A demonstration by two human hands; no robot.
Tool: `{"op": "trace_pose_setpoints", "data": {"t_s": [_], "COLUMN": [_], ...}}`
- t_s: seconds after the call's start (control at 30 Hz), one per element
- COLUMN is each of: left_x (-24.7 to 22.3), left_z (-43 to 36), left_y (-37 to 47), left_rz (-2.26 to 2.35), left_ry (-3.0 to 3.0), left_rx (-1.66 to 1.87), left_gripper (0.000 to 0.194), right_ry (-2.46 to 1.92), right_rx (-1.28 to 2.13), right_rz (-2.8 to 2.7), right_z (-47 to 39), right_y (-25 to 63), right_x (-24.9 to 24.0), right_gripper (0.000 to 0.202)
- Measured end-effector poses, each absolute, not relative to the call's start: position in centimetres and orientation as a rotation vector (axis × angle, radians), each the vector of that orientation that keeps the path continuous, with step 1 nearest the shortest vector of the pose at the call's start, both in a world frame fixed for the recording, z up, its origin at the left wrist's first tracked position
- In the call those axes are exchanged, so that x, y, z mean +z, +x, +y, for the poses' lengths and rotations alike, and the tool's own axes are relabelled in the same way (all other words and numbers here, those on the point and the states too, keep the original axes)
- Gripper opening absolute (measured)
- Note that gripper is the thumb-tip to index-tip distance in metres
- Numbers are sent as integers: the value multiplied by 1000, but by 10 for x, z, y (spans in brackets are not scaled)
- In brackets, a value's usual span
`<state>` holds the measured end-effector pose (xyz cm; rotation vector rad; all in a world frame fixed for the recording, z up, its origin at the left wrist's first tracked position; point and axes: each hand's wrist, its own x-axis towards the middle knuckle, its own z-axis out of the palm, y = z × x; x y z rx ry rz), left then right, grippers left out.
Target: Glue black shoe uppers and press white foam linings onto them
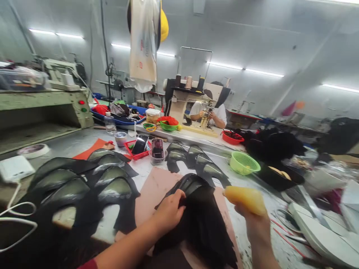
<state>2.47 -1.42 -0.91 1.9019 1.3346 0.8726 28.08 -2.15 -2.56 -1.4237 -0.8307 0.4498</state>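
Item: my left hand (pixel 171 207), half curled, thumb a little apart from the fingers, set on the black piece; whether it pinches the material or only presses it, I cannot tell.

Item: my right hand (pixel 254 218), raised, closed around a yellow bottle (pixel 246 198), blurred, its narrow tip turned toward the black piece.

Item: one black piece (pixel 202 211), directly before me, lying over a pink sheet (pixel 150 183) on the tabletop (pixel 272 195); upper part curved and glossy, lower part dull and loosely draped.

Item: black pieces with glossy arched bands (pixel 114 190), overlapping at my left; further arched pieces (pixel 207 165) beyond the pink sheet.

Item: a light green basket (pixel 238 164), beyond the bottle, to its right.

Step in hand, as I judge it: handling the black piece, left hand steadying, right hand holding the bottle ready.

Next move, as I judge it, calls for: the material kept from sliding under my left hand, a measured squeeze, the tip guided closely, loose folds clear of it.
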Motion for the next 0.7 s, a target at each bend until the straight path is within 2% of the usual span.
{"op": "trace_pose_setpoints", "data": {"t_s": [0.13,0.23,0.33,0.53,0.6,0.7], "left_x": [1,4,1,-13,-14,-11], "left_z": [-11,9,43,100,108,105], "left_y": [-4,-48,-95,-146,-147,-128], "left_rz": [1205,1121,1279,1732,1853,1938], "left_ry": [1709,1311,1110,1076,1148,1321], "left_rx": [980,1231,1367,1362,1354,1380], "left_gripper": [25,44,55,29,30,44], "right_ry": [-1213,-1152,-1137,-1194,-1245,-1326], "right_rx": [673,727,708,698,720,701], "right_rz": [-438,-382,-428,-551,-620,-869], "right_z": [-36,-47,-51,-45,-41,-33], "right_y": [280,281,281,274,269,257], "right_x": [-23,-14,-10,-17,-17,-9], "right_gripper": [47,45,44,46,46,48]}}
